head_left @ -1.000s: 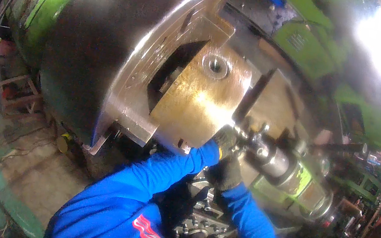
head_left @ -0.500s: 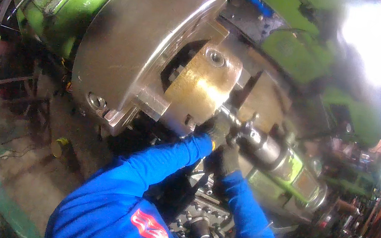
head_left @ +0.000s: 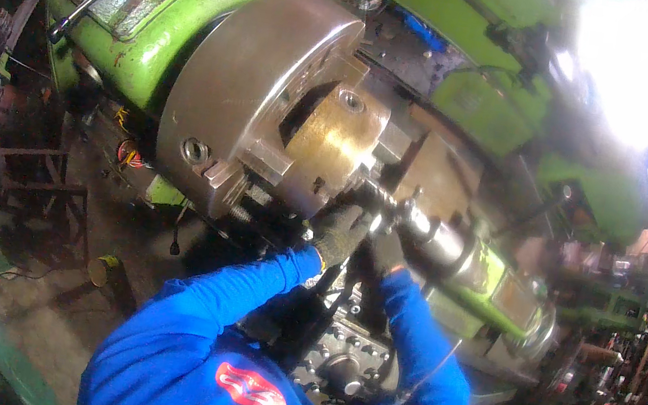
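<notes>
A large steel lathe chuck (head_left: 246, 82) grips a thick brass-coloured cylindrical workpiece (head_left: 334, 137) in its jaws. Facing the workpiece is a metal shaft (head_left: 375, 197) that runs out of the steel tailstock quill (head_left: 439, 245). My left hand (head_left: 343, 233), in a dark glove, is just below the shaft, beside the workpiece's lower edge, with its fingers bent together. Close on its right, my right hand (head_left: 385, 251), gloved too, reaches up under the shaft's collar, fingers curled. A small bright metal piece shows between the hands; whatever they grip is mostly hidden.
The green headstock (head_left: 156, 35) stands at the upper left with hand tools on top. The green tailstock (head_left: 495, 291) extends to the right. Below my hands is the bolted tool post (head_left: 342, 364). A dark metal stand (head_left: 42, 181) is on the floor at left.
My view has shifted, so more of the headstock shows. My left hand has drawn down and left from the shaft, leaving more of it visible. The right hand stays close under the collar.
</notes>
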A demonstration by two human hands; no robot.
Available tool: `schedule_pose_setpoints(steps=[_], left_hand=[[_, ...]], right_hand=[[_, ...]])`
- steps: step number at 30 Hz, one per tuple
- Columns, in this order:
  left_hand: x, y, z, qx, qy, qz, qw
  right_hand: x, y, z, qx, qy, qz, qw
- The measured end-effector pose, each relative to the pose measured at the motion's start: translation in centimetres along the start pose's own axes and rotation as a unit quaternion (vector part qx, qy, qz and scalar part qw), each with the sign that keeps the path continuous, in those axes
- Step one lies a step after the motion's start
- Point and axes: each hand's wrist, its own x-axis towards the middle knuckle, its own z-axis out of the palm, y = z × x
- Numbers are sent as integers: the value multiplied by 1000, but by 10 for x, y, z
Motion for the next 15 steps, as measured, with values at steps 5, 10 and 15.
schedule_pose_setpoints(steps=[5, 10, 15], left_hand=[[1, -20, 9, -38, 15, 32, 999], [-6, -16, 2, -80, 15, 42, 996], [-23, 11, -25, -380, -153, -220, 885]], right_hand=[[7, 0, 6, 211, 29, 46, 976], [-29, -23, -37, 445, -32, 244, 861], [-79, -42, -59, 260, 116, 196, 938]])
